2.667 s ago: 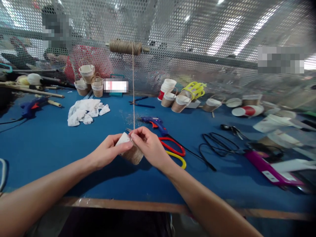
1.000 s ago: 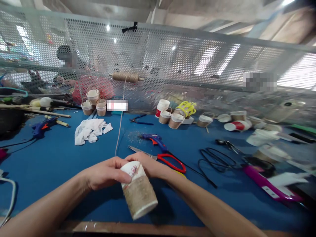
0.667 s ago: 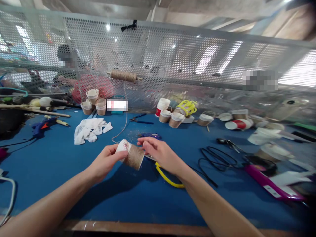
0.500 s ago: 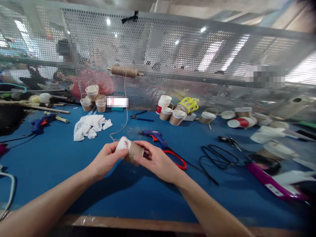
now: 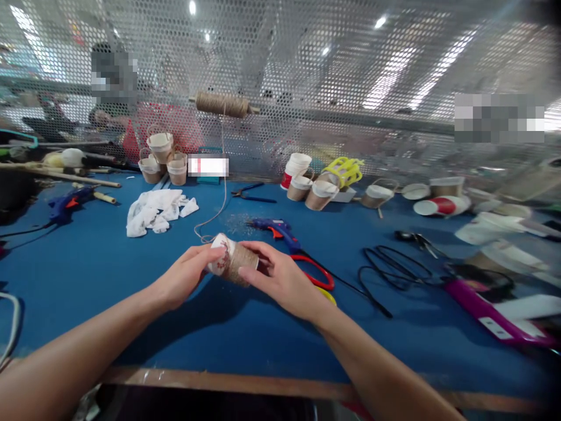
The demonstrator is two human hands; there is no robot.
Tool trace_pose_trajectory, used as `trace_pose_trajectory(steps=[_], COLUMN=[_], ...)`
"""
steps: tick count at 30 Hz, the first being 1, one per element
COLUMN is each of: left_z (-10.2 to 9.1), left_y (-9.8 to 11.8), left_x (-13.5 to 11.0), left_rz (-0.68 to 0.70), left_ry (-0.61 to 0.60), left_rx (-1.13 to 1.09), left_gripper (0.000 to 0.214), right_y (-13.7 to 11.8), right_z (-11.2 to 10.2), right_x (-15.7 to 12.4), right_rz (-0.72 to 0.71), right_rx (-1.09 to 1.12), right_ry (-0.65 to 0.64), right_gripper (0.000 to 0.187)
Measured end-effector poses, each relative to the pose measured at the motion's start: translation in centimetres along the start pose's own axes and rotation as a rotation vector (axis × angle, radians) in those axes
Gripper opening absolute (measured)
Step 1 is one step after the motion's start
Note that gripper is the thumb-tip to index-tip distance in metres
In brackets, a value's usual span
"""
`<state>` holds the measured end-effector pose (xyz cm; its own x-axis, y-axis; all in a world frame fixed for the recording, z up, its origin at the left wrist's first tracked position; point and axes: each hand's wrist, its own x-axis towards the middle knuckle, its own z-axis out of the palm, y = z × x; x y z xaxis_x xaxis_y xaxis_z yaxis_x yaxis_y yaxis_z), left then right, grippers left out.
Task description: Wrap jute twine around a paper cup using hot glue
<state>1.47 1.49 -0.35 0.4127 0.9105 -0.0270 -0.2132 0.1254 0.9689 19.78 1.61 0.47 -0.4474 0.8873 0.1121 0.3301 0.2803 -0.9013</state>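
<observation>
Between my hands is a small paper cup (image 5: 241, 264), tipped on its side, with brown twine wound around its wider part. White paper with a reddish print shows on the unwrapped end. My left hand (image 5: 186, 275) grips that printed end, thumb on top. My right hand (image 5: 280, 278) holds the wrapped end near the rim, fingers partly hidden behind it. From a twine spool (image 5: 222, 104) on a rod at the mesh, a strand (image 5: 225, 169) hangs down and runs across the table to the cup. Just beyond the cup lies a blue glue gun (image 5: 276, 228).
Red-handled scissors (image 5: 322, 270) lie by my right hand. White cloth (image 5: 155, 210), pliers (image 5: 252, 193) and another glue gun (image 5: 65, 204) are on the left and middle. Twine-wrapped cups (image 5: 321, 196) stand at the back. A black cable (image 5: 394, 266) and purple power strip (image 5: 495, 310) lie right.
The view has tilted down a little. The cup has turned slightly in my hands, showing more of the red print, and my left thumb has shifted up over it.
</observation>
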Motion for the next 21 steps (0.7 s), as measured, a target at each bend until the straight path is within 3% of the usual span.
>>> trace_pose_trajectory(steps=[5,9,13,17,21], left_z=[0.13,0.29,0.29,-0.11,-0.44], left_y=[0.29,0.59,0.65,0.58,0.50], left_x=[-0.04,-0.06,0.03,0.01,-0.01], left_rz=[-0.044,-0.091,-0.098,-0.035,-0.017], left_ry=[0.018,0.125,0.156,0.099,-0.021], left_rx=[-0.047,-0.044,-0.050,-0.027,0.136], left_gripper=[0.038,0.029,0.023,0.029,0.033], right_y=[0.14,0.03,-0.02,0.01,-0.11], right_z=[0.17,0.38,0.26,-0.03,0.04], right_x=[-0.14,-0.35,-0.25,0.06,0.21], right_rz=[0.001,-0.028,-0.022,0.024,0.038], right_rx=[-0.040,-0.123,-0.109,0.000,0.067], right_ry=[0.008,0.025,0.028,0.004,0.020], right_gripper=[0.045,0.049,0.047,0.043,0.036])
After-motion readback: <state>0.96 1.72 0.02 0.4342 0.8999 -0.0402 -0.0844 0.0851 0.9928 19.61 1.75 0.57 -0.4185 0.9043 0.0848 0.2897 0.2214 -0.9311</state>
